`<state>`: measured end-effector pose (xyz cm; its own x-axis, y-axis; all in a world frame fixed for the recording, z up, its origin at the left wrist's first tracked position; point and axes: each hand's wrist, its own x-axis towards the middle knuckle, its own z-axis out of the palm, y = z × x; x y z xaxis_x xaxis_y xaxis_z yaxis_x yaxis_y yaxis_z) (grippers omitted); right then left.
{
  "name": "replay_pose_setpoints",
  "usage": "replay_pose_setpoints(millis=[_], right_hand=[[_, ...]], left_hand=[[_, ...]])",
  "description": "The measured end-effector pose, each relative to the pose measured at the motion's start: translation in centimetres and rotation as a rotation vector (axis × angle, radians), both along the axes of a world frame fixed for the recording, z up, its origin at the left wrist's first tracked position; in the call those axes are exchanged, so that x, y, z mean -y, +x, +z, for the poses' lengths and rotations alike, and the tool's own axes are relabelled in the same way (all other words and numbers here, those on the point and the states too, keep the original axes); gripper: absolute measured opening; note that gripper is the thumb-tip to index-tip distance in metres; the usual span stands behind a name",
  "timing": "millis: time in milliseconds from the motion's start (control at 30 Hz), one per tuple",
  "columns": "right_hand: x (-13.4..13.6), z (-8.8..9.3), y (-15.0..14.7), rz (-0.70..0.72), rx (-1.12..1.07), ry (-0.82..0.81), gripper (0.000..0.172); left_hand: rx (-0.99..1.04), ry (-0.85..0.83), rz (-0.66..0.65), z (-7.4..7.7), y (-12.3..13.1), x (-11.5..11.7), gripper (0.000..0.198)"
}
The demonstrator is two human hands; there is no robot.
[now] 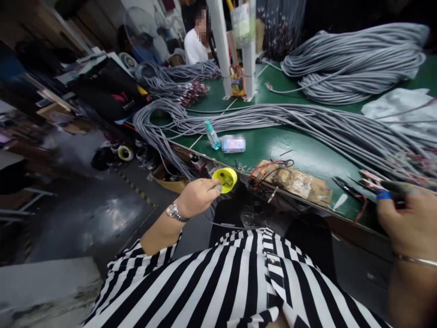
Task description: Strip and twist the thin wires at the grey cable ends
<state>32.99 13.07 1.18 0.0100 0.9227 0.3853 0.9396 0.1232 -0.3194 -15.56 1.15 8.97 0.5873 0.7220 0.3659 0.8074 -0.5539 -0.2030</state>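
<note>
My left hand (199,196), with a watch on its wrist, is closed round a small yellow round container (225,179) held just off the front edge of the green table (293,148). My right hand (408,218) is at the right edge of the view, fingers curled, with blue tape on one fingertip. It grips a dark tool (392,186) by the thin coloured wire ends (370,177) of the grey cables. A worn wooden block (297,182) with red and black leads lies on the table between my hands.
Long bundles of grey cable (307,120) cross the table, and a big coil (355,64) sits at the back right. A small blue spray bottle (212,135) lies near the left edge. Another person (196,38) sits at the far end. White posts (221,45) stand mid-table.
</note>
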Motion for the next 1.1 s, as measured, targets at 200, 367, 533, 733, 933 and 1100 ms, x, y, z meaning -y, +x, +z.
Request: replay_pose_setpoints(millis=[200,367,533,733,933,1100], right_hand=[[1.1,5.3,-5.8,0.463,-0.292,0.038,0.045],[-2.0,7.2,-8.0,0.772,-0.42,-0.033,0.087],[-7.2,5.7,-6.8,0.829,-0.619,-0.164,0.07],[-10.3,4.8,-4.1,0.758,-0.444,-0.142,0.059],[-9.8,5.1,-4.6,0.722,-0.008,-0.036,0.065],[-9.8,4.7,-5.1,0.722,-0.015,-0.03,0.068]], left_hand=[[0.029,0.065,-0.227,2.5,7.4,-5.7,0.021],[0.16,0.014,-0.391,0.9,13.9,-13.7,0.023],[0.425,-0.347,-0.515,-1.1,19.4,-19.8,0.022],[0.82,-0.819,-0.373,-1.8,19.2,-23.3,0.03],[1.246,-0.755,-0.094,-4.1,16.4,-26.2,0.031],[1.28,-0.781,-0.01,-4.7,16.3,-26.4,0.03]])
